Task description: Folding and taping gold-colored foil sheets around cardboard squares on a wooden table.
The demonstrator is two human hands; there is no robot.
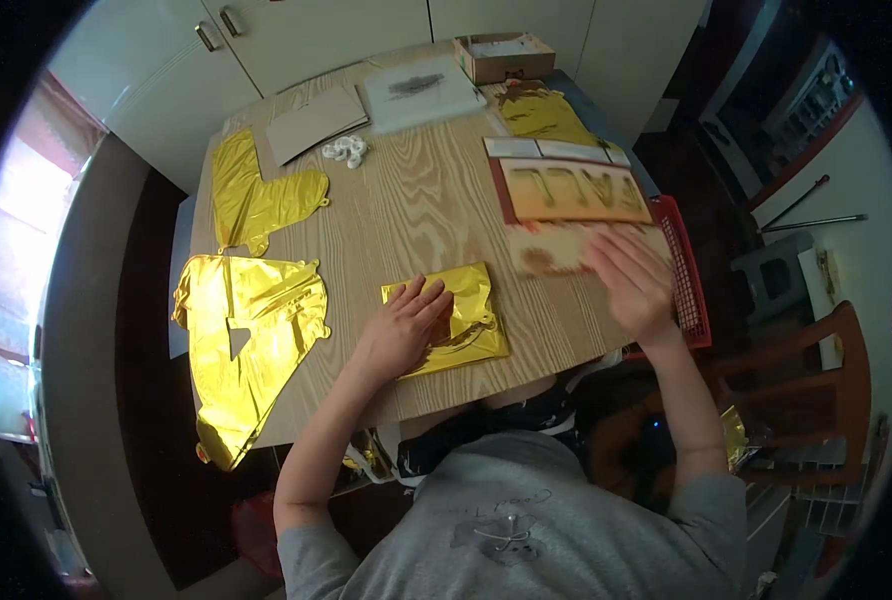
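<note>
My left hand (403, 328) lies flat, fingers apart, on a folded gold foil balloon (469, 318) near the front edge of the wooden table (416, 210). To the right, my right hand (630, 279) rests with fingers spread on a flat pale card package (556, 250) with a red-brown pattern. Just behind that package lies a printed card (574, 190) with large gold letters on it.
Two flat gold foil balloons lie at the left: one (249, 345) overhangs the table's front left edge, another (256, 195) sits behind it. A cardboard sheet (316, 122), white ribbon roll (347, 150), plastic sleeve (421, 92), open box (503, 57), red basket (688, 280) and wooden chair (826, 360) surround.
</note>
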